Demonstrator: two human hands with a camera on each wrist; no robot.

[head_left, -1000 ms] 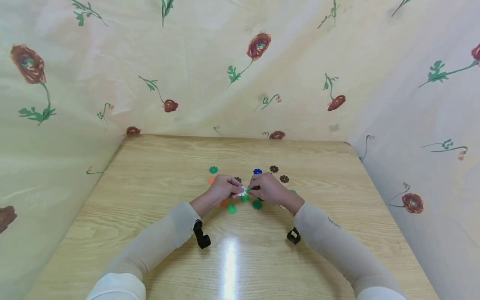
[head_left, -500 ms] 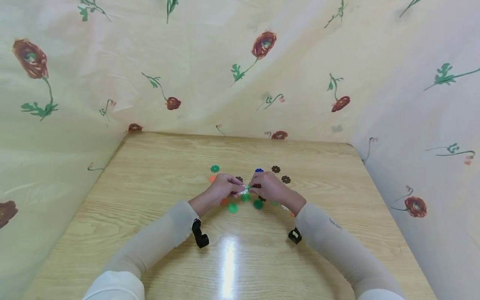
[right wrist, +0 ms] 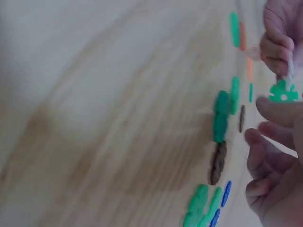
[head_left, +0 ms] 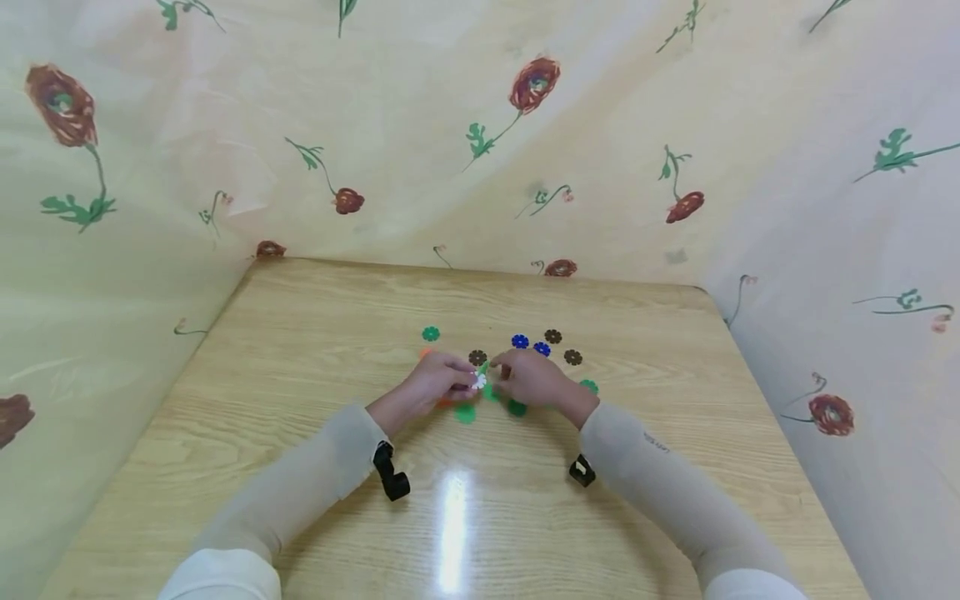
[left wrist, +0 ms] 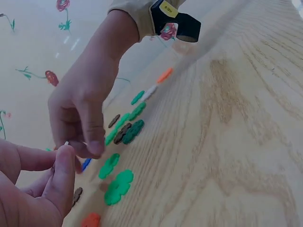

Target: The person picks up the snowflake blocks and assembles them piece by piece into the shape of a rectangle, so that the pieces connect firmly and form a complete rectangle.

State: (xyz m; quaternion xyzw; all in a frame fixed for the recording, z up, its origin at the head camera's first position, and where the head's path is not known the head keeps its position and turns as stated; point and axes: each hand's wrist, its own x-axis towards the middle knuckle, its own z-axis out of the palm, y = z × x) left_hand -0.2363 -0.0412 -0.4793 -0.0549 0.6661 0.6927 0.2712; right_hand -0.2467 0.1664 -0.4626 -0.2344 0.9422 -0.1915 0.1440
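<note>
Where my two hands meet above the middle of the pale wooden counter [head_left: 300, 350], I see a small white flower-shaped plastic disc [head_left: 479, 382] pinched in the curled fingertips of my left hand [head_left: 437, 382], with a green flower-shaped plastic disc [right wrist: 282, 91] standing on edge just beside it. My right hand [head_left: 529, 379] has its fingers bent toward that green piece; I judge it is pinching it, likely so the notched edges can be slotted together, though the right wrist view is too blurred to be sure. Both pieces are held clear of the counter, which would leave room to turn them.

Scattered around my hands lie loose flat flower discs: green ones [head_left: 465, 413] on the near side, two blue ones [head_left: 520, 341] and brown ones [head_left: 573, 357] on the far right, one green [head_left: 431, 334] on the far left. Orange pieces are mostly hidden under my left hand. A flower-printed cloth [head_left: 420, 133] walls in the counter.
</note>
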